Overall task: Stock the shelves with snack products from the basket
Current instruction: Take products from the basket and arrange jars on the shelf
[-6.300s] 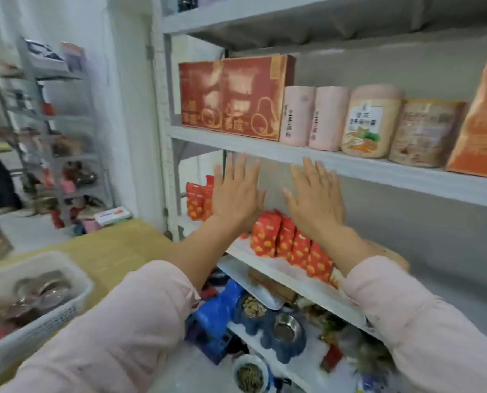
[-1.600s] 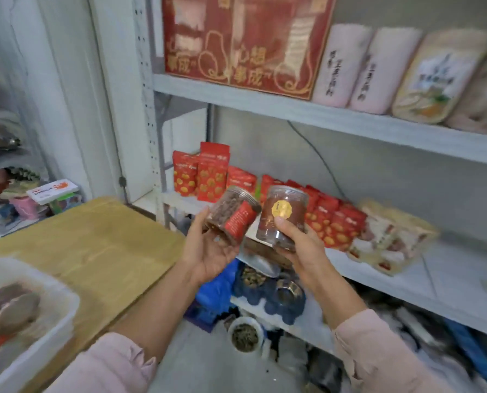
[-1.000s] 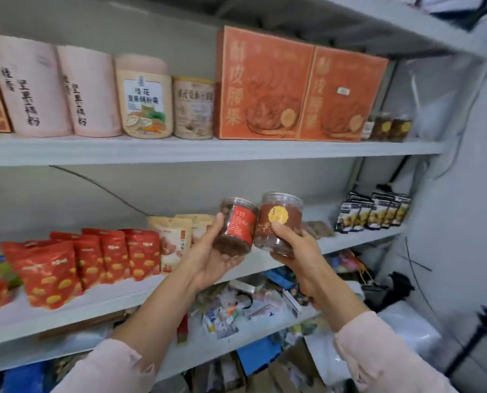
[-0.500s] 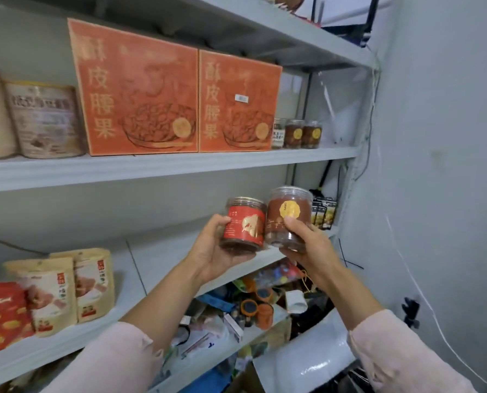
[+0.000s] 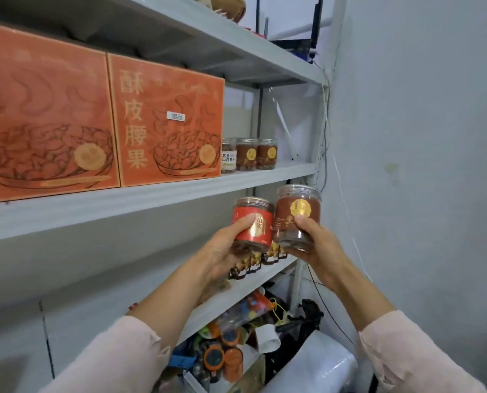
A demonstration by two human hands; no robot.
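Grey metal shelving runs to its right end against a pale wall (image 5: 420, 165). Both jars are now lifted to just under the lip of the upper shelf (image 5: 265, 180); half a second ago they sat lower, level with the gap beneath it.

The left hand (image 5: 225, 251) wraps its fingers round the red-labelled jar (image 5: 253, 222). The right hand (image 5: 318, 251) grips the brown jar (image 5: 297, 217) with the gold seal. The two jars touch side by side.

Above them, three small jars (image 5: 249, 154) stand beside the orange boxes (image 5: 165, 129). Two look like the brown jar, so that bare stretch is probably where it goes.

A second and a half ago the person stood at the left end, near the worktop and the red pouches. Six seconds ago both hands were flat and empty.
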